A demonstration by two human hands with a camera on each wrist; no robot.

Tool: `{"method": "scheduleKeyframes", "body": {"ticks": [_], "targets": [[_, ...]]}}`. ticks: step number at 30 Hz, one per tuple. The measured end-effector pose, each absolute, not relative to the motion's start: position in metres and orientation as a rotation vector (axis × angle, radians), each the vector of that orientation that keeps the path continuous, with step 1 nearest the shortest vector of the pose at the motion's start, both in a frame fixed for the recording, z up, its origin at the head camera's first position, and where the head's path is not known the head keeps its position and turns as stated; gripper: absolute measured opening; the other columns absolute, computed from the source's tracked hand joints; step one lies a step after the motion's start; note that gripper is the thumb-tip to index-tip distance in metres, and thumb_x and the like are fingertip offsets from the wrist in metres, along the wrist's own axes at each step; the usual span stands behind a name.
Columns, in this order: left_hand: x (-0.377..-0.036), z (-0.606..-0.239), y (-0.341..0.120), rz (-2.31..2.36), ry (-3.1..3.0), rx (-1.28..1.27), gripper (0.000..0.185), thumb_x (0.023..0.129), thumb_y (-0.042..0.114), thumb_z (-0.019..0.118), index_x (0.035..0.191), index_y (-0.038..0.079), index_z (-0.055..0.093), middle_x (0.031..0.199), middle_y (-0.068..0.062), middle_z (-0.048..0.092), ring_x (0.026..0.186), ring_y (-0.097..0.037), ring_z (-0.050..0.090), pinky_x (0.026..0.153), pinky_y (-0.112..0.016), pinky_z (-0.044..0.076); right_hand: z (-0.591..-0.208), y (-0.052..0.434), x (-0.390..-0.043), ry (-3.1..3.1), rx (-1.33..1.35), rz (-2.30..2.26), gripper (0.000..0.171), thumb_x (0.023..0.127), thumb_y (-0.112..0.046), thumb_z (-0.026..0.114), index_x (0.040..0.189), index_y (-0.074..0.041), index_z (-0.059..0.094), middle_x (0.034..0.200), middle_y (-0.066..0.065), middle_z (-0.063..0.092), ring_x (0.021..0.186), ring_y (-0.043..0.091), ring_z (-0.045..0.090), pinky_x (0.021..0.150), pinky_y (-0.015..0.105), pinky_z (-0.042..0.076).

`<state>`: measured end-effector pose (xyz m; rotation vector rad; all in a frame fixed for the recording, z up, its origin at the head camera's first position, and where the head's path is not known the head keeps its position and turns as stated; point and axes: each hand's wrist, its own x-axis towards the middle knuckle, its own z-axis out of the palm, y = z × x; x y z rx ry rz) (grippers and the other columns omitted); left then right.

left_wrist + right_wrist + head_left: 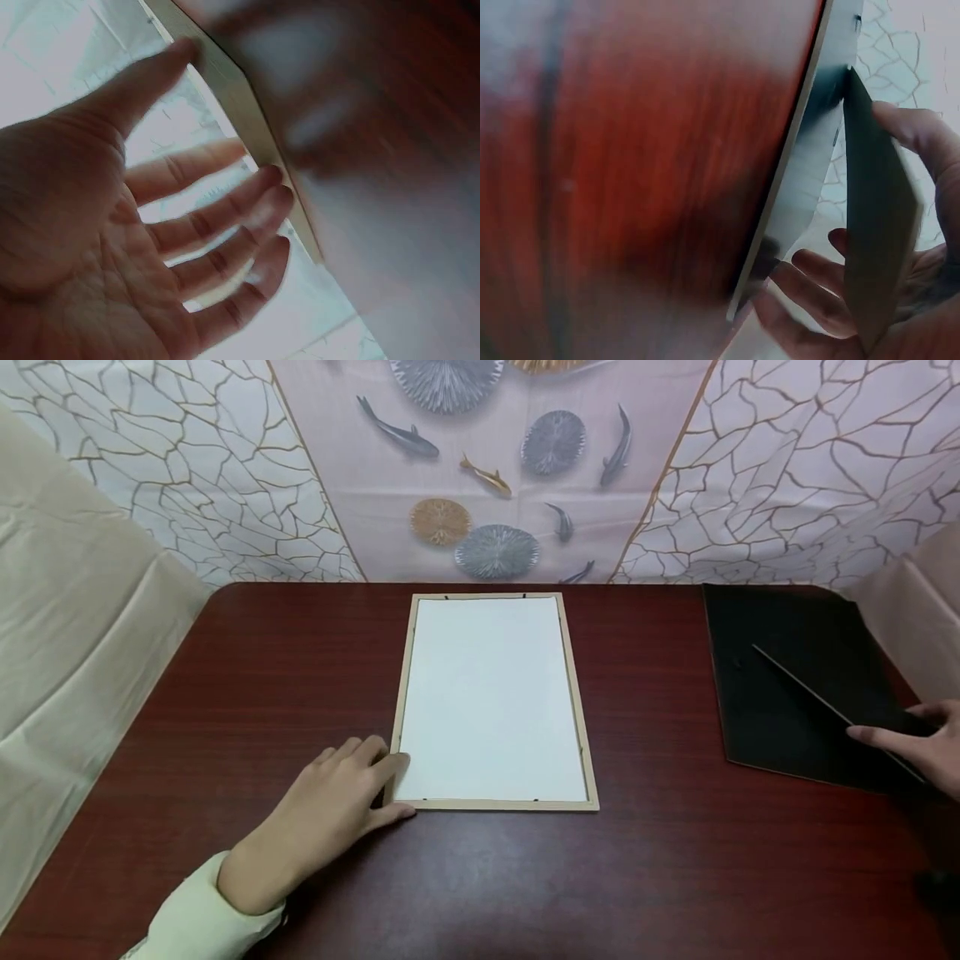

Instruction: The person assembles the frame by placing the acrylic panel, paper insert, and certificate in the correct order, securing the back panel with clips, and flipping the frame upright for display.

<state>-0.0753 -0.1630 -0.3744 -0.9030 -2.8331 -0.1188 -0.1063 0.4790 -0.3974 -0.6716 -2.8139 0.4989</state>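
A pale wooden picture frame (495, 806) holding a blank white sheet lies flat, portrait-wise, at the middle of the counter, while its black backing board (787, 693) rests flat well apart, with its stand flap (832, 710) raised.

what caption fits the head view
Left hand rests at the picture frame's corner while the right hand touches the black backing board.
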Motion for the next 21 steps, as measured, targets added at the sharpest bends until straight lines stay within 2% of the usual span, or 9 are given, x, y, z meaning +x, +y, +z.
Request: {"method": "scheduleKeyframes", "body": {"ticks": [2,4,9,10,13,16,17,18,21], "targets": [[-0.078,-0.374,-0.168,-0.147,-2.85,-0.918,0.052,0.084,0.048,0.086,0.12,0.012,0.075,0.106,-0.003,0.065,0.088,-0.019,0.06,0.071,-0.039,0.055,-0.395,0.472,-0.103,-2.779,-0.605,0.498,0.075,0.086,-0.036,0.078,0.12,0.026,0.053,0.11,0.047,0.055,0.079,0.042,0.055,0.063,0.024,0.033],[-0.082,-0.375,-0.172,-0.18,-2.868,-0.933,0.057,0.083,0.049,0.086,0.125,0.013,0.074,0.118,-0.006,0.066,0.099,-0.022,0.063,0.075,-0.042,0.056,-0.395,0.465,-0.099,-2.744,-0.543,0.516,0.072,0.086,-0.035,0.079,0.116,0.026,0.054,0.104,0.047,0.055,0.075,0.04,0.053,0.059,0.019,0.026],[-0.09,-0.378,-0.181,-0.22,-2.903,-0.99,0.064,0.081,0.05,0.088,0.132,0.014,0.071,0.135,-0.011,0.064,0.117,-0.03,0.065,0.085,-0.049,0.057,-0.394,0.448,-0.087,-2.73,-0.498,0.595,0.075,0.089,-0.032,0.075,0.126,0.027,0.047,0.122,0.051,0.049,0.102,0.059,0.049,0.066,0.018,0.022],[-0.092,-0.377,-0.183,-0.224,-2.911,-0.997,0.065,0.081,0.05,0.087,0.133,0.014,0.071,0.138,-0.012,0.063,0.12,-0.031,0.064,0.087,-0.051,0.057,-0.393,0.445,-0.086,-2.738,-0.473,0.599,0.075,0.089,-0.031,0.075,0.126,0.027,0.047,0.121,0.051,0.048,0.099,0.057,0.05,0.066,0.018,0.023],[-0.094,-0.376,-0.186,-0.224,-2.933,-1.009,0.069,0.081,0.05,0.087,0.138,0.016,0.068,0.144,-0.013,0.061,0.125,-0.033,0.063,0.091,-0.055,0.057,-0.385,0.438,-0.084,-2.76,-0.337,0.639,0.061,0.086,-0.024,0.078,0.113,0.025,0.055,0.094,0.04,0.059,0.074,0.032,0.057,0.058,0.017,0.028],[-0.096,-0.375,-0.188,-0.226,-2.954,-1.015,0.071,0.081,0.05,0.087,0.142,0.019,0.066,0.147,-0.012,0.059,0.127,-0.034,0.062,0.093,-0.058,0.056,-0.376,0.432,-0.084,-2.781,-0.24,0.687,0.053,0.084,-0.02,0.081,0.103,0.025,0.06,0.074,0.031,0.06,0.055,0.0,0.043,0.049,0.015,0.032],[-0.096,-0.374,-0.188,-0.227,-2.958,-1.019,0.072,0.081,0.05,0.087,0.142,0.019,0.066,0.148,-0.012,0.059,0.127,-0.034,0.062,0.093,-0.058,0.056,-0.374,0.429,-0.083,-2.791,-0.239,0.695,0.053,0.084,-0.019,0.081,0.104,0.025,0.059,0.074,0.031,0.06,0.055,-0.004,0.041,0.049,0.014,0.033],[-0.096,-0.374,-0.188,-0.23,-2.963,-1.02,0.073,0.08,0.05,0.087,0.143,0.02,0.065,0.148,-0.012,0.059,0.127,-0.034,0.061,0.093,-0.059,0.055,-0.373,0.426,-0.081,-2.799,-0.259,0.698,0.057,0.084,-0.02,0.081,0.109,0.025,0.056,0.079,0.033,0.06,0.057,-0.005,0.04,0.05,0.013,0.032],[-0.097,-0.374,-0.188,-0.243,-2.973,-1.022,0.073,0.081,0.05,0.087,0.144,0.02,0.065,0.149,-0.012,0.058,0.127,-0.034,0.061,0.094,-0.059,0.055,-0.371,0.417,-0.076,-2.85,-0.34,0.647,0.066,0.088,-0.026,0.078,0.118,0.023,0.046,0.094,0.04,0.056,0.063,0.015,0.053,0.052,0.014,0.03]]}}
